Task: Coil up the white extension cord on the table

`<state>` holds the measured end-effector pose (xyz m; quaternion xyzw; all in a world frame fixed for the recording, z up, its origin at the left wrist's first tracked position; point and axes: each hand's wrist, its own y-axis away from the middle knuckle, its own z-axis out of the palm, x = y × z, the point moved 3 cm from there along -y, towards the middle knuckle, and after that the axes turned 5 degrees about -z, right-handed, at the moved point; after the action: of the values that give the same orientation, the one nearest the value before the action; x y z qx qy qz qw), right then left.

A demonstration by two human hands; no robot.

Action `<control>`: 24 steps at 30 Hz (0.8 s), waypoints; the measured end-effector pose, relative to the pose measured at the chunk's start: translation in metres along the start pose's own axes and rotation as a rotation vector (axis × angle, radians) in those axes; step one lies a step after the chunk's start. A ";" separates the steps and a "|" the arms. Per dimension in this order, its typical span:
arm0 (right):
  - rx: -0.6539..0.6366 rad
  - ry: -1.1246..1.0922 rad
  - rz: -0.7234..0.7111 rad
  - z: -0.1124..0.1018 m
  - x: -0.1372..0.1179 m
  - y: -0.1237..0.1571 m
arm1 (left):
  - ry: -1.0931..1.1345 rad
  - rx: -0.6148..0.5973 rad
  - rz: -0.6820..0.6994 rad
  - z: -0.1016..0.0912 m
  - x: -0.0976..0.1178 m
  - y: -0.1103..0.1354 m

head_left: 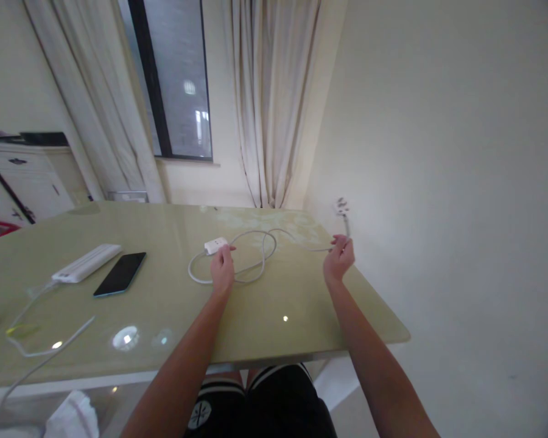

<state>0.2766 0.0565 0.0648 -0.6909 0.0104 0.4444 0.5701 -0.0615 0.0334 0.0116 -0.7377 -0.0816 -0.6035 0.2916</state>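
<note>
A small white socket block (215, 245) lies on the pale green table (278, 304), with a white cable (251, 255) looped beside it. My left hand (222, 269) rests on the cable loop just in front of the block, fingers curled over the cord. My right hand (338, 258) is closed on the cable near the table's right edge and holds its plug end (342, 208) up in the air.
A white power strip (86, 263) and a dark phone (120, 274) lie on the left of the table. Thin white cords (41, 353) trail over the near left edge. A wall stands close on the right; curtains and a window are behind.
</note>
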 end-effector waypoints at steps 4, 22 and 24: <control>0.152 -0.163 -0.032 -0.010 -0.017 -0.073 | -0.226 -0.015 0.250 -0.007 0.017 0.014; -0.432 -0.793 0.334 0.021 -0.094 -0.202 | -0.728 -0.345 0.497 0.015 -0.003 0.016; -0.571 -0.637 0.368 0.009 -0.095 -0.218 | -0.775 -0.214 0.372 0.004 -0.013 0.005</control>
<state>0.3275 0.0930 0.2948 -0.6360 -0.1654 0.7133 0.2435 -0.0594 0.0341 -0.0024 -0.9376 0.0121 -0.2244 0.2653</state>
